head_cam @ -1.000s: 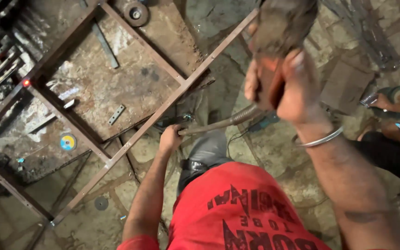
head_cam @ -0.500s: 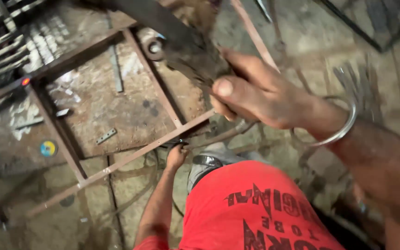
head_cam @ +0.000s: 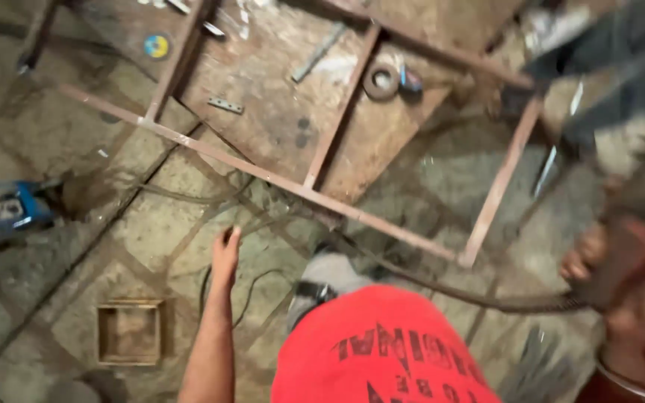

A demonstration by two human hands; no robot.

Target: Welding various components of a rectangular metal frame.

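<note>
Swung away from the frame (head_cam: 293, 183), my left hand (head_cam: 225, 254) hangs open; right hand (head_cam: 599, 261) grips a dark tool at three o'clock; round yellow-blue label (head_cam: 156, 46) at eleven.

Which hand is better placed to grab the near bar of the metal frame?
Probably left. The left hand is open, empty and nearest the metal frame. The right hand is curled around a blurred dark tool with a cable.
</note>
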